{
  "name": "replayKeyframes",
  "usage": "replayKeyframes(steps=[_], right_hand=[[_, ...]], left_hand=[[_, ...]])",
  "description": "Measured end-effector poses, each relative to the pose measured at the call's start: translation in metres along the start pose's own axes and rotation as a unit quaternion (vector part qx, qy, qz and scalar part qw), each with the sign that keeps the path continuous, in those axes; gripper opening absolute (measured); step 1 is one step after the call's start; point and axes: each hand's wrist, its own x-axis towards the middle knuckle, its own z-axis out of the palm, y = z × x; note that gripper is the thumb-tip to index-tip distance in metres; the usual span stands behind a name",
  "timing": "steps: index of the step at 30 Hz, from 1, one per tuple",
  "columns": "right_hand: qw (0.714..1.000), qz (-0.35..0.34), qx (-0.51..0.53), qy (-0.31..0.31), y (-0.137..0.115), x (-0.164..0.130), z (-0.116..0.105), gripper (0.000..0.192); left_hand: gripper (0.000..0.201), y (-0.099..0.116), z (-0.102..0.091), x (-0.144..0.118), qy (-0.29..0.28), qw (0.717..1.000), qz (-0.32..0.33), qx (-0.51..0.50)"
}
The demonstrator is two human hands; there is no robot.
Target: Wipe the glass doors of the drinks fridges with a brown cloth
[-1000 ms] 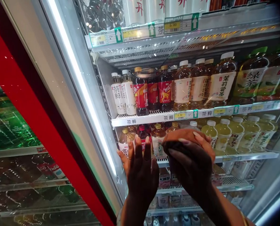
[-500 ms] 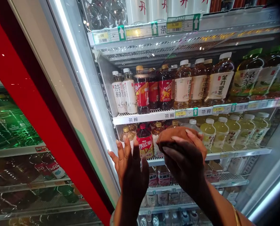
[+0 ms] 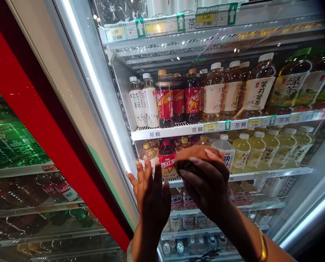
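My left hand (image 3: pixel 153 193) is raised with its fingers spread, palm toward the glass front of a drinks fridge; whether it touches the glass I cannot tell. A folded reddish-brown cloth (image 3: pixel 196 153) is bunched in my right hand (image 3: pixel 207 182), whose fingers are wrapped around it. The cloth is up close to the glass, right of my left hand. Behind the hands, a red-labelled tea bottle (image 3: pixel 168 158) stands on a lower shelf, partly covered by my fingers. A gold bangle (image 3: pixel 263 243) circles my right wrist.
Bottled teas (image 3: pixel 215 91) line the middle shelf (image 3: pixel 176 131), with pale yellow drinks (image 3: pixel 257 149) below. A bright light strip (image 3: pixel 90 78) runs down the fridge's left side. Left of it, a red frame post (image 3: pixel 47 145) borders another fridge holding green bottles (image 3: pixel 13 134).
My right hand and the cloth have shifted a little to the left. My left hand stays nearly where it was, fingers spread. The view has tilted slightly.
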Motion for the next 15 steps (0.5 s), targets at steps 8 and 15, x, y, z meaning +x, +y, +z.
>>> replayKeyframes(steps=[8,15], right_hand=[[0.998,-0.043,0.018,-0.042,-0.015,-0.028,0.008,0.032],[0.999,0.046,0.007,-0.013,-0.005,-0.016,-0.008,0.033]], left_hand=[[0.076,-0.001,0.005,-0.014,-0.006,1.0,-0.014,0.007],[0.076,0.011,0.005,-0.017,0.006,1.0,-0.016,-0.013]])
